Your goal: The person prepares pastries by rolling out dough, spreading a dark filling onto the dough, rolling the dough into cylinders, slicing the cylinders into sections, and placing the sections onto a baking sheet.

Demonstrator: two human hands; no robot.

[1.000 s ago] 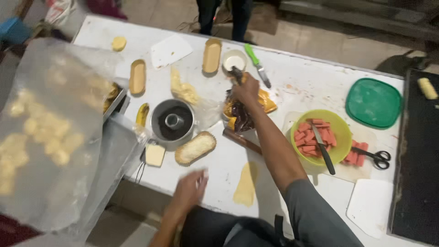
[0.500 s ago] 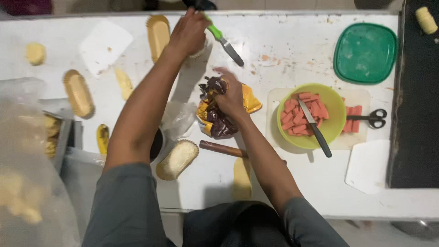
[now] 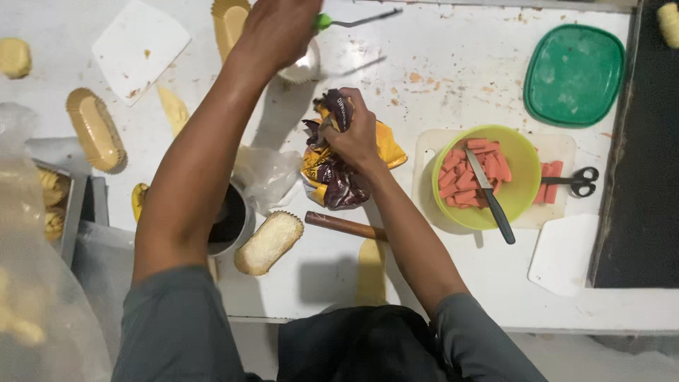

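While the left hand is clenched round the green handle of a utensil over a small white cup at the far edge of the desk, the right hand grasps the gathered neck of a crumpled brown-and-yellow packet, which lies on the desk near the middle, just left of the green bowl of red strips. To do this well, I judge, the packet's neck should stay pinched tight and upright so nothing spills, and the utensil should be kept level above the cup. A knife rests across the bowl, scissors lie beside it on a white board, and a filled bun and a brown stick lie close to the near edge, where a swinging elbow could catch them.
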